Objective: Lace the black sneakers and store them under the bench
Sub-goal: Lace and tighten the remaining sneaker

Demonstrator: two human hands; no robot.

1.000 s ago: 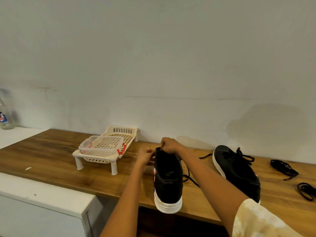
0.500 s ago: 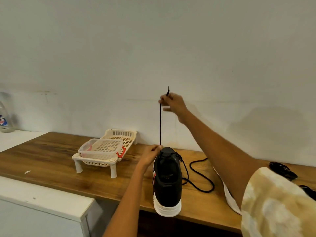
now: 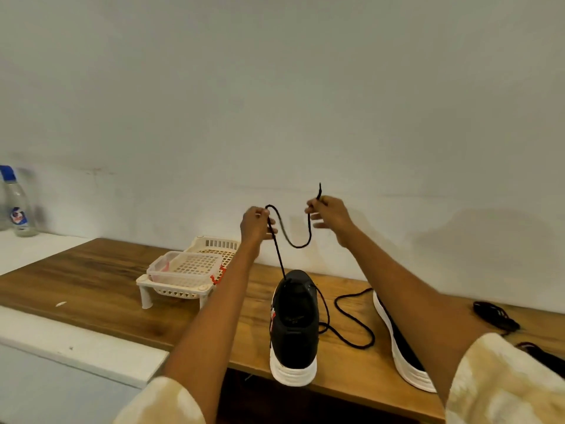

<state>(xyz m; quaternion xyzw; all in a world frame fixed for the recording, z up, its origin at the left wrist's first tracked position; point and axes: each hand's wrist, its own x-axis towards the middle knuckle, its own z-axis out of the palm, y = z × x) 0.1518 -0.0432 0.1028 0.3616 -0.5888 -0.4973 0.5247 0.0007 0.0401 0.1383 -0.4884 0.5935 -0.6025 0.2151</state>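
Leftward, cream slotted rack (image 3: 195,286) carries a clear tub (image 3: 183,267); contents indistinct. Bottle (image 3: 18,206), blue cap, label unreadable. Near sneaker (image 3: 293,328) on bench (image 3: 91,283); left hand (image 3: 255,223) and right hand (image 3: 328,212) both pinch its lace (image 3: 293,243), raised. Second sneaker (image 3: 400,347) beside.

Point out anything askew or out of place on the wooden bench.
The near sneaker has its heel poking past the bench's front edge. The second sneaker lies tipped on its side, sole showing. Loose black laces sit bunched at the far right. A white scrap lies near the left edge.
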